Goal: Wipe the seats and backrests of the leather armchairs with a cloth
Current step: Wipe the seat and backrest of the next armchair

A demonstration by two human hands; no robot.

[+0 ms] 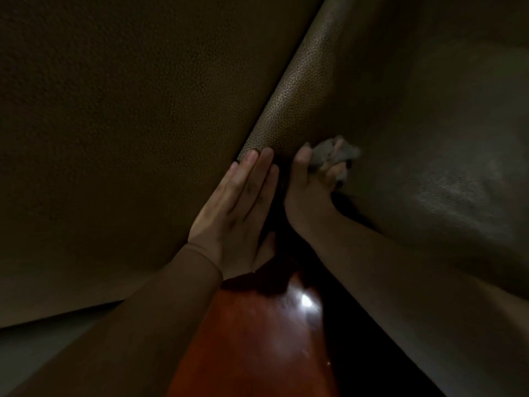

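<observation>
1. Two hands work in dim light, close against brown pebbled leather, seen from a camera on the person's head.
2. Left hand: released, fingers straight and together, lying flat against a broad leather panel. Its fingertips reach the lower end of a rounded leather roll that runs up and away from them.
3. Right hand: grasping a small, bunched grey cloth, fingers curled round it. The cloth sits at the far end of this hand, pressed to the leather just right of the roll.
4. Beyond and right of the right hand spreads another leather face, paler and blurred. Whether it is seat or backrest cannot be told from this close.
5. Between the two hands a dark gap opens; the left hand appears to hold the panel aside so the cloth can reach the seam.
6. Below both wrists, polished reddish wood shows, with a bright glint of light on it.
7. Judgement of the step: the crease beside the roll is being wiped; how much of the armchairs is finished cannot be judged.
8. Risks from here: the cloth is wadded small, so only a little of it touches leather and patches may be missed. If the left hand lets go, the panel could close on the right hand. Poor light could hide any dirt left in the seam.
</observation>
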